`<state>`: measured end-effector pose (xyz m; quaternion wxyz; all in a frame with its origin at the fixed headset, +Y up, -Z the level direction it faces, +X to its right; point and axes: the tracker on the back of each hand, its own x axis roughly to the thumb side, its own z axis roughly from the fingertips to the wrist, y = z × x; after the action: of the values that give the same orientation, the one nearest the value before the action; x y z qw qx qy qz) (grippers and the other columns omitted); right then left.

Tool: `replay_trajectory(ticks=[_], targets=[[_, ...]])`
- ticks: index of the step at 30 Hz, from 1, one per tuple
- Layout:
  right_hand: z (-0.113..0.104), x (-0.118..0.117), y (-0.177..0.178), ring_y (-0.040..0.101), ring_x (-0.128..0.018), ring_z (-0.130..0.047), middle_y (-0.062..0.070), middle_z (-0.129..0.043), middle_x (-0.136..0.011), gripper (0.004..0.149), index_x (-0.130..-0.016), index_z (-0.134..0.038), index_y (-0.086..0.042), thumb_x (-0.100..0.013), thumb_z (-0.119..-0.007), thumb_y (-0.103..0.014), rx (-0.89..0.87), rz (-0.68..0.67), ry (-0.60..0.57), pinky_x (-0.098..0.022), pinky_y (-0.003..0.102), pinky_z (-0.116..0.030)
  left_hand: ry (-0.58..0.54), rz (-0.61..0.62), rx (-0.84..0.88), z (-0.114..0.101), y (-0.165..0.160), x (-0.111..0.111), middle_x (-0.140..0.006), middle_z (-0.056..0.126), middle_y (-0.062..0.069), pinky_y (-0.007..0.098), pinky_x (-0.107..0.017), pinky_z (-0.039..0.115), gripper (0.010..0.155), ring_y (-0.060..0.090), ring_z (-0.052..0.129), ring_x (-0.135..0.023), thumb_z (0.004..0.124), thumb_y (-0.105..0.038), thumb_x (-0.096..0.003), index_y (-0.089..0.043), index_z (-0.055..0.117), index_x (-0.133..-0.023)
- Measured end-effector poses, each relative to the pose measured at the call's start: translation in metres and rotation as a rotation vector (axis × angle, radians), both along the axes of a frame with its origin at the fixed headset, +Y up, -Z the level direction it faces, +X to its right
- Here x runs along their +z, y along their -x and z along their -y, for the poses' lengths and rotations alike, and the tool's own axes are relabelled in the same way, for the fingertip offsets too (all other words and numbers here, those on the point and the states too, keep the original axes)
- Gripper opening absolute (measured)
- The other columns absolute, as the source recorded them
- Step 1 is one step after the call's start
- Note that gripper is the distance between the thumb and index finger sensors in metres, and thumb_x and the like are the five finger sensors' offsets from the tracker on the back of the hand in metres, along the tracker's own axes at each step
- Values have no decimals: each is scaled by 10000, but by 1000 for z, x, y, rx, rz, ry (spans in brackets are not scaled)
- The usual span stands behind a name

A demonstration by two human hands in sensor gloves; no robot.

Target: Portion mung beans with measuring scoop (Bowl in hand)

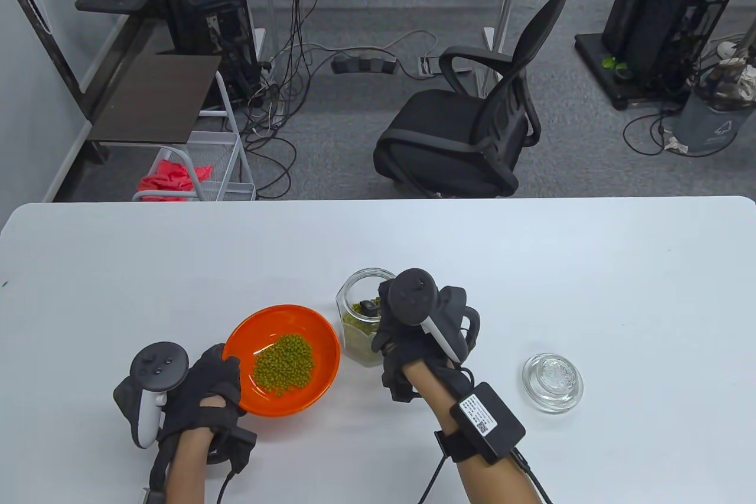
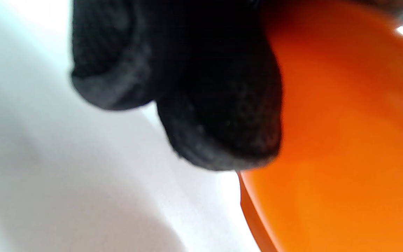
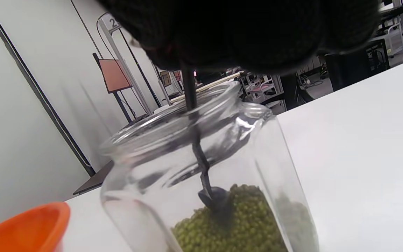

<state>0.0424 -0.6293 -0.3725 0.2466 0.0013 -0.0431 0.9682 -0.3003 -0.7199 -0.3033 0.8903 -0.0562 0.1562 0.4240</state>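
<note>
The measuring scoop (image 3: 215,199) stands in the mung beans (image 3: 236,224) inside the open glass jar (image 3: 201,168), directly beneath the right hand (image 1: 413,338), which seems to pinch its handle. The left hand (image 1: 207,392) grips the near rim of the orange bowl (image 1: 307,344) of beans, beside the jar on the bench (image 1: 590,267). A glass lid (image 1: 552,381) lies right of the right hand.

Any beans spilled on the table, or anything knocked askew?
Nothing stands out. No stray beans show on the table; the beans sit in the orange bowl and the upright jar. The lid lies flat.
</note>
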Motion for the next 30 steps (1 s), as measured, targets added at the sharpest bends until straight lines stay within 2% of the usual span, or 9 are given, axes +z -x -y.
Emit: replay_trajectory(ticks=[6,12,20,30], targets=[[2,-8,-11,271,-317,-946,204,-917,-528,378,-777,-846,-92,-435,-764,-233,-197,-2,102,-405,589,-775,-1,0,-2,0,0,0,-738,931,18,182,-141,963,570,52,1113,-178,714,-417,-524,-100,661,-995],[6,-10,-30,266,-294,-946,216,-915,-510,381,-776,-839,-70,-441,-755,-231,-411,31,155,-380,589,-786,0,-3,-1,0,1,0,-738,932,18,182,-139,964,569,53,1112,-179,715,-415,-524,-99,661,-995],[11,-6,-55,253,-276,-947,212,-914,-497,385,-782,-824,-59,-451,-749,-242,-630,72,193,-359,578,-796,1,-5,-4,0,1,0,-738,932,19,182,-138,964,570,54,1112,-178,716,-416,-524,-99,661,-995],[18,5,-75,246,-280,-949,207,-913,-499,389,-794,-808,-51,-465,-745,-249,-799,121,191,-351,572,-803,2,-3,-10,0,1,-1,-738,932,20,183,-139,964,570,54,1112,-178,718,-415,-523,-98,663,-994]])
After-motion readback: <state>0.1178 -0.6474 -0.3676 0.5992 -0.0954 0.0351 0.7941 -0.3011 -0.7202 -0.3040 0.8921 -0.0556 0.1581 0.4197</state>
